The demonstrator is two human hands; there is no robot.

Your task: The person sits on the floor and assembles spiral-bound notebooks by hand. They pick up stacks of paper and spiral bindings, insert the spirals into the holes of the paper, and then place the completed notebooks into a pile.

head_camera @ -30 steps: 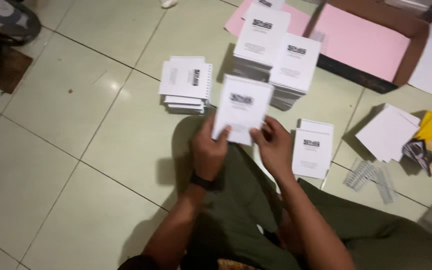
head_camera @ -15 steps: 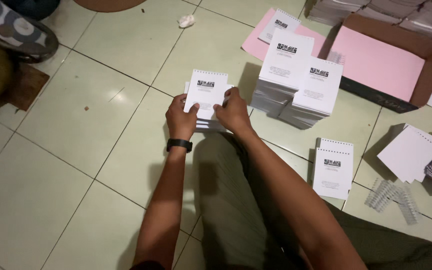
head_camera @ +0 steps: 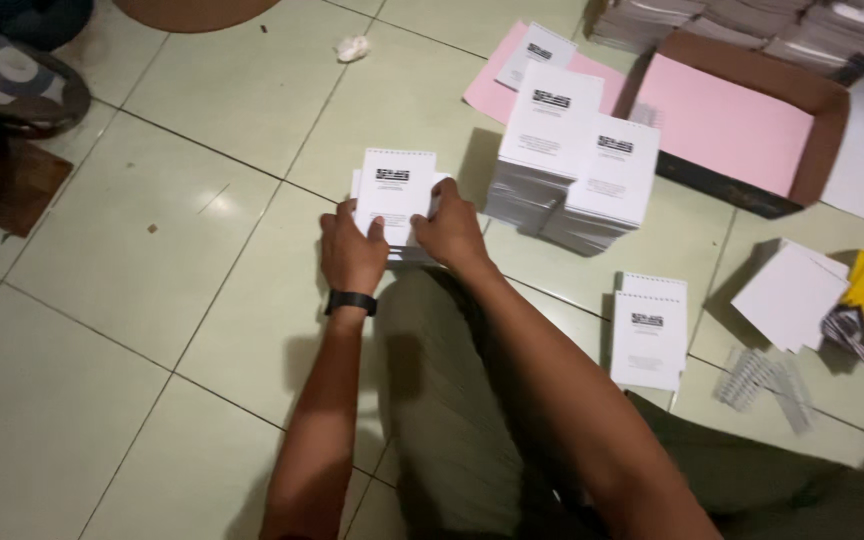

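Both hands, left hand point(head_camera: 350, 255) and right hand point(head_camera: 452, 235), are pinching a white spiral notebook point(head_camera: 394, 195) by its sides, each grip squaring it atop the small pile point(head_camera: 404, 252) beneath.

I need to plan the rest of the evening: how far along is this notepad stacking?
Done: bound notepads sit in a small pile under the hands and two more by the knee. In hand: left hand and right hand square a notepad. Left: tall unbound stacks and loose spiral coils.
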